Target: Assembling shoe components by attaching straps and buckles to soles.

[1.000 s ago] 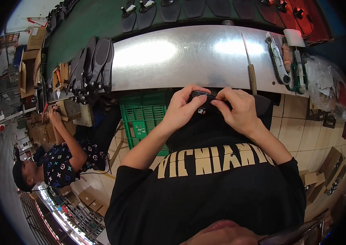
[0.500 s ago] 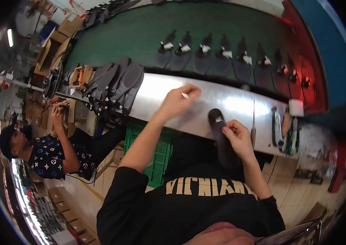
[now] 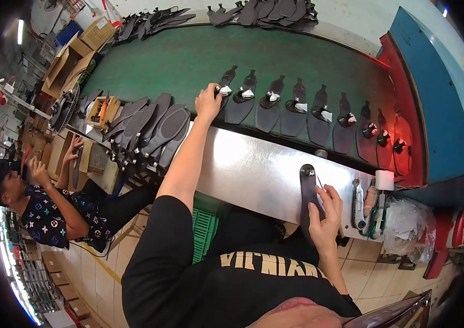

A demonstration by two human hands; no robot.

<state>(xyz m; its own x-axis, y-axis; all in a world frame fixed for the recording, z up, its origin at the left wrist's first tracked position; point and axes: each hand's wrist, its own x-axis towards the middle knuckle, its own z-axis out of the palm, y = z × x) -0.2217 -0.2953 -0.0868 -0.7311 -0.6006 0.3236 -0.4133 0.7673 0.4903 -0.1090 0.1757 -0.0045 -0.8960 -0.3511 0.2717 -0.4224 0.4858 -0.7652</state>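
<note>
My left hand (image 3: 208, 104) reaches over the green conveyor belt (image 3: 183, 63) to the leftmost dark sandal (image 3: 227, 113) of a row. Its fingers are curled closed at the strap, beside a piece of white paper; their tips are partly hidden. My right hand (image 3: 328, 214) is at the near edge of the metal table, thumb and fingers apart. Its thumb is against the side of a dark sandal sole (image 3: 308, 192), which lies lengthwise across the table edge with a small dark strap part at its far end. A thin pointed tool (image 3: 319, 179) partly shows by the fingertips.
More sandals with white paper (image 3: 296, 107) line the belt toward a red-lit blue machine (image 3: 445, 109). Piled soles (image 3: 166, 128) lie left on the metal table (image 3: 243, 164). Cutters (image 3: 359, 205), a white roll (image 3: 384, 180) and a plastic bag (image 3: 410, 227) are right. A co-worker (image 3: 68, 213) sits left.
My left hand has moved forward from above the metal table to the leftmost sandal on the belt. My right fingers have let go of the strap end and spread beside the sole.
</note>
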